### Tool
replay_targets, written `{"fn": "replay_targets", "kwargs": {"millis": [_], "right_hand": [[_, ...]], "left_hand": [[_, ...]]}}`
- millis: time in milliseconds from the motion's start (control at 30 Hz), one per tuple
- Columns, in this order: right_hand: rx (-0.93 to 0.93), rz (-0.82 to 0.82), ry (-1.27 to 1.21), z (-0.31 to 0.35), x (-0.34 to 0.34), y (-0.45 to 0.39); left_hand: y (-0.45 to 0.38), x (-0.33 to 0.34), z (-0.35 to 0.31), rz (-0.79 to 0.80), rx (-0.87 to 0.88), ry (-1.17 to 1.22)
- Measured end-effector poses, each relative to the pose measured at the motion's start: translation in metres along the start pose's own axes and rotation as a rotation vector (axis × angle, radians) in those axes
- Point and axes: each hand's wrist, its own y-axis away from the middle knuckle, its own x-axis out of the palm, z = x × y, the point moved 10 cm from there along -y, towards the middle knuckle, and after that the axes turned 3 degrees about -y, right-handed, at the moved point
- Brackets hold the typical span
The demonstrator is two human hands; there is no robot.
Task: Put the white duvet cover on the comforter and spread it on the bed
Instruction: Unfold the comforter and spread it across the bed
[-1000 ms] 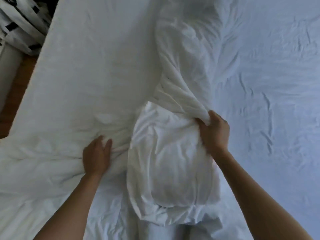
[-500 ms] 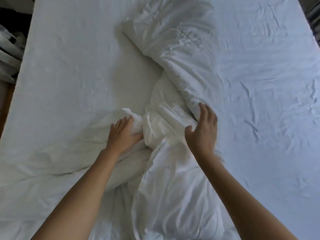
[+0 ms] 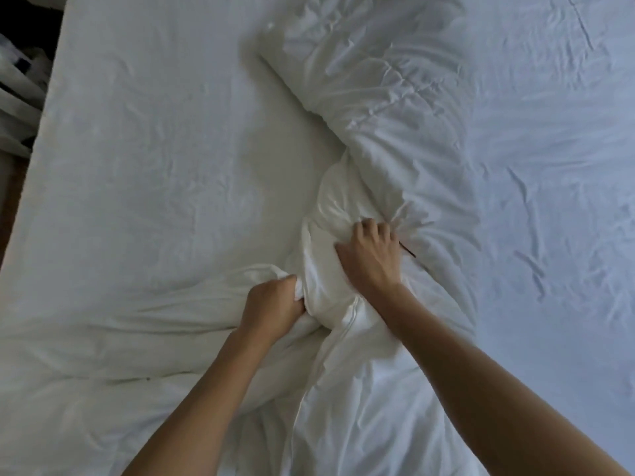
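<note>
A white comforter (image 3: 374, 84) lies bunched in a thick roll across the middle of the bed (image 3: 154, 139), running from the far centre down toward me. The smooth white duvet cover (image 3: 347, 389) wraps its near end and spreads flat to the left. My left hand (image 3: 275, 305) grips a bunched fold of the cover at its edge. My right hand (image 3: 372, 257) has its fingers curled into the fabric just beyond, clutching cover and comforter together. White on white makes the boundary between the two hard to tell.
The bed's left edge runs down the frame's left side, with a strip of wooden floor (image 3: 8, 201) beside it. Black-and-white striped fabric (image 3: 17, 97) lies at the far left. A wrinkled white sheet (image 3: 549, 201) covers the right half of the bed.
Both hands went from lying flat on the fabric to clenching it. My left hand moved right toward the bundle, and my right hand slid farther up the roll.
</note>
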Motion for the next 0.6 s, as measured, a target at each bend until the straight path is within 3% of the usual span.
{"fn": "replay_targets", "kwargs": {"millis": [67,167,233,400,600], "right_hand": [[0.012,0.067,-0.002,0.018,0.007,-0.007],[0.077,0.327,0.137,0.034,0.039,-0.019],[0.125,0.387,0.182,0.031,0.054,-0.022],[0.139,0.227,0.11,0.003,0.056,-0.021],[0.149,0.1,-0.11,-0.02,0.009,-0.006]], "left_hand": [[0.003,0.002,0.004,-0.041,-0.002,0.038],[0.003,0.004,0.007,-0.077,-0.004,0.066],[0.002,0.004,0.009,-0.099,-0.009,0.092],[0.006,0.0,0.002,-0.228,0.063,0.055],[0.01,-0.009,0.005,-0.136,0.027,0.083]]}}
